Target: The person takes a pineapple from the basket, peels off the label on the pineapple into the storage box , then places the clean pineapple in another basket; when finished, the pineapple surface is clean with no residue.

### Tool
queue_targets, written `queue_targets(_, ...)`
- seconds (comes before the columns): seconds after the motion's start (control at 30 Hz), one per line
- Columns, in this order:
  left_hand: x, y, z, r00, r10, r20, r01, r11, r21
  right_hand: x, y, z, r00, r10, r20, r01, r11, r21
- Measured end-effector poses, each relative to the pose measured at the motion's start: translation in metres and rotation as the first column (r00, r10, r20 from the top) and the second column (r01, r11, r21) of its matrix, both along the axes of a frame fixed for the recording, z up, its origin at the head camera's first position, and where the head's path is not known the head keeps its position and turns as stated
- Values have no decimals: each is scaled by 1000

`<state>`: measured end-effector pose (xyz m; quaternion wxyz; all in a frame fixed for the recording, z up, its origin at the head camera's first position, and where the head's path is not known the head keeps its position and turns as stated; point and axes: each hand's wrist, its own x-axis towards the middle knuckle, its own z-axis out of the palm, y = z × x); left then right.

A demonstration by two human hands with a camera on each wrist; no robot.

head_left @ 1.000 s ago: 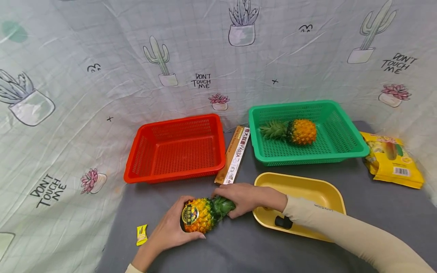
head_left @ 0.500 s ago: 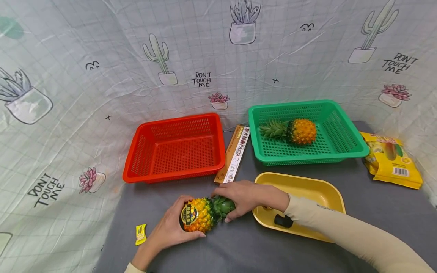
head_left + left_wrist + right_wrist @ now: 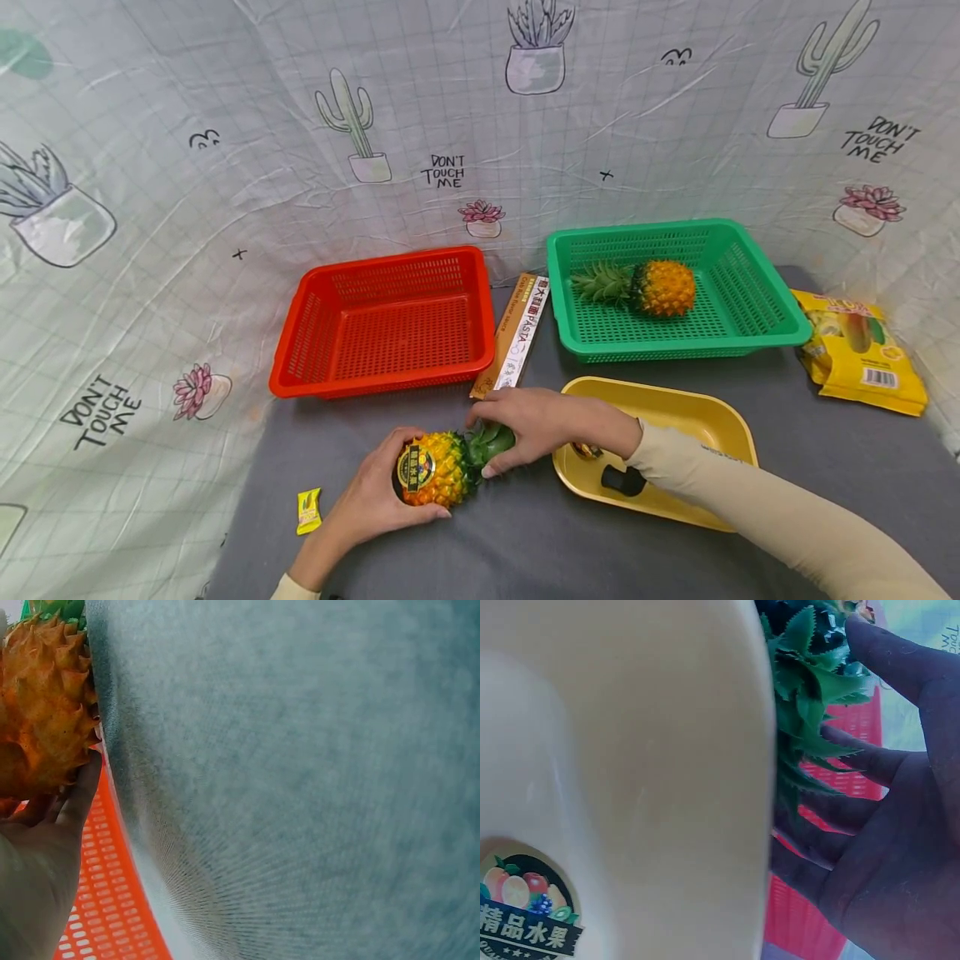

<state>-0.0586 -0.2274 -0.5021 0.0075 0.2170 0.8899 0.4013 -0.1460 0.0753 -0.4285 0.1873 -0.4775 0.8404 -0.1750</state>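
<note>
The front pineapple (image 3: pixel 448 469) lies sideways on the table (image 3: pixel 540 546). The left hand (image 3: pixel 373 494) curls its fingers round the fat bottom end; the right hand (image 3: pixel 534 421) holds the green leaves (image 3: pixel 492 442) in its fingers.

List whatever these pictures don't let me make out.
Head view: part of the yellow tray, under the right sleeve.
Head view: lettering on the little yellow packet, too small to read.
Left wrist view: one side of the held pineapple, cut off by the left edge.
</note>
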Motion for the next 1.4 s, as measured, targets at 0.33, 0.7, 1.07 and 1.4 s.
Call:
queue_targets(0.33,-2,0,3,1000,-6,30,6,1000,6,7,-21,8,997,-74,-9,70,969,-236)
queue_targets(0.7,3,-4,-1,1000,-23,9,22,1000,20,21,-53,3,994,-106,-5,100,955,-279)
queue_targets(1.07,0,-3,2,1000,-14,7,14,1000,13,22,-61,3,984,-171,-46,156,959,-237)
queue_targets(1.4,-2,-1,4,1000,-10,17,10,1000,4,24,-67,8,986,-163,-29,150,951,-272)
